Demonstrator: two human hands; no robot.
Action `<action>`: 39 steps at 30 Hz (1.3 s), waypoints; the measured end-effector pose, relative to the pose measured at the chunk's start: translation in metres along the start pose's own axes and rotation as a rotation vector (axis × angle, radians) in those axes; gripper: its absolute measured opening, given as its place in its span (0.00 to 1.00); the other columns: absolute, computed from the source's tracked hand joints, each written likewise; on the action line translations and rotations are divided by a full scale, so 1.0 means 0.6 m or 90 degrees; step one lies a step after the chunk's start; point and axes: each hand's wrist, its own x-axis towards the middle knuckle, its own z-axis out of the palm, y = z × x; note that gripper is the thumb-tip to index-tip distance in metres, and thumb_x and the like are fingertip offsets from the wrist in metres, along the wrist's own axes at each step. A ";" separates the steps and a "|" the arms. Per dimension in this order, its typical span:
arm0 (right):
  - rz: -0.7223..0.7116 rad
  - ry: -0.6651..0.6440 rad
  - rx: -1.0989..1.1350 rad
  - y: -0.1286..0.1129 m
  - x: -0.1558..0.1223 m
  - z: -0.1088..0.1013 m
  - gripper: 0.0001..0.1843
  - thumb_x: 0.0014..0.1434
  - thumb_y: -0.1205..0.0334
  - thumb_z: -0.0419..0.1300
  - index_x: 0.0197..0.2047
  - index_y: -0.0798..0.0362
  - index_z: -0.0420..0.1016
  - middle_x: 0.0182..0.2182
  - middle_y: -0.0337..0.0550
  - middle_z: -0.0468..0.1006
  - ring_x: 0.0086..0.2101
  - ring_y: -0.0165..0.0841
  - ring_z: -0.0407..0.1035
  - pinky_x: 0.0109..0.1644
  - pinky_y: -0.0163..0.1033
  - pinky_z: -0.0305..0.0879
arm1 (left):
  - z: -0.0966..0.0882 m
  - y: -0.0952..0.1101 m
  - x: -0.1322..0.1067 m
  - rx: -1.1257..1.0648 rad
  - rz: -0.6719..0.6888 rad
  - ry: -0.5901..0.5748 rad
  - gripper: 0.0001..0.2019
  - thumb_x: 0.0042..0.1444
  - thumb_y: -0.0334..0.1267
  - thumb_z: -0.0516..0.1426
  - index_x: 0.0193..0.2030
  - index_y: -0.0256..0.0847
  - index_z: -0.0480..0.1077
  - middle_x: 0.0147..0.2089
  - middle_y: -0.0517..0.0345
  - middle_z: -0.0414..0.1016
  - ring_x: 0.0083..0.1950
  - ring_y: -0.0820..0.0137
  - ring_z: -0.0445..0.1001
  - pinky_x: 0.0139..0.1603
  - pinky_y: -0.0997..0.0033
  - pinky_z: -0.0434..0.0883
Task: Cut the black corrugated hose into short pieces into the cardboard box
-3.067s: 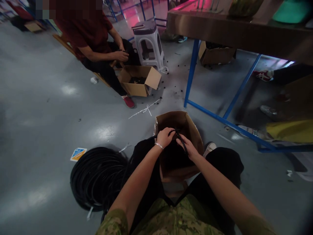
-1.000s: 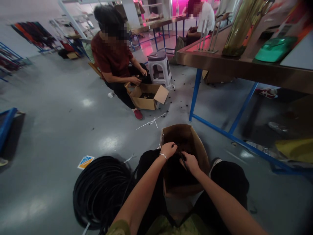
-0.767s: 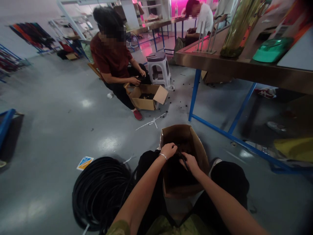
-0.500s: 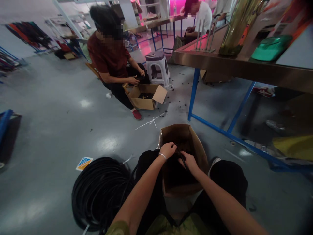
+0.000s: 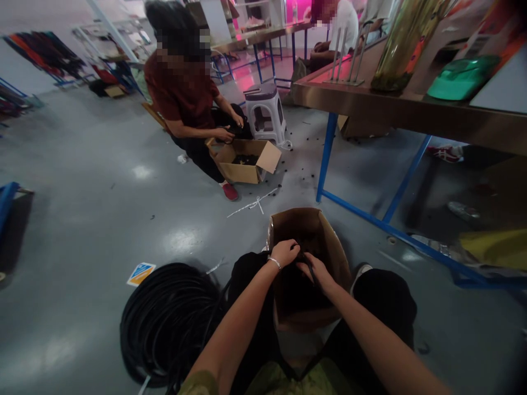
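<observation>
My left hand (image 5: 285, 253), with a bracelet at the wrist, is closed round a thin black cable over an open cardboard box (image 5: 302, 227) that stands between my knees. My right hand (image 5: 316, 271) sits close beside it, fingers curled on the same black cable (image 5: 309, 263). The two hands nearly touch above the box's dark inside. A large coil of black cable (image 5: 168, 323) lies on the floor to my left, beside my leg.
A person in a dark red shirt (image 5: 181, 99) sits across the grey floor over another open box (image 5: 242, 160). A white stool (image 5: 265, 112) stands behind it. A blue-legged workbench (image 5: 395, 112) with a green object fills the right. Small black bits litter the floor.
The view tilted up from the floor, so the seated person and bench show more. My hands stayed over the box, working the cable with small shifts.
</observation>
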 end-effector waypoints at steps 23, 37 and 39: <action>-0.037 0.070 -0.213 -0.010 0.000 -0.015 0.15 0.53 0.63 0.58 0.43 0.48 0.81 0.30 0.39 0.81 0.31 0.35 0.73 0.36 0.34 0.64 | -0.001 -0.005 0.002 -0.004 0.030 0.029 0.13 0.63 0.41 0.50 0.44 0.43 0.76 0.44 0.53 0.80 0.47 0.64 0.76 0.49 0.70 0.69; -0.020 0.075 -0.233 -0.018 0.000 -0.018 0.15 0.53 0.64 0.57 0.41 0.51 0.81 0.29 0.41 0.80 0.30 0.34 0.72 0.35 0.33 0.62 | 0.000 -0.003 -0.002 -0.021 0.036 0.077 0.14 0.59 0.38 0.55 0.51 0.41 0.72 0.51 0.53 0.76 0.51 0.65 0.74 0.54 0.68 0.69; -0.038 0.080 -0.225 -0.016 0.002 -0.020 0.15 0.53 0.64 0.56 0.41 0.51 0.80 0.29 0.41 0.80 0.30 0.34 0.72 0.35 0.33 0.62 | -0.002 0.000 -0.004 -0.010 0.036 0.089 0.13 0.59 0.38 0.55 0.50 0.41 0.72 0.51 0.53 0.76 0.51 0.65 0.73 0.55 0.67 0.68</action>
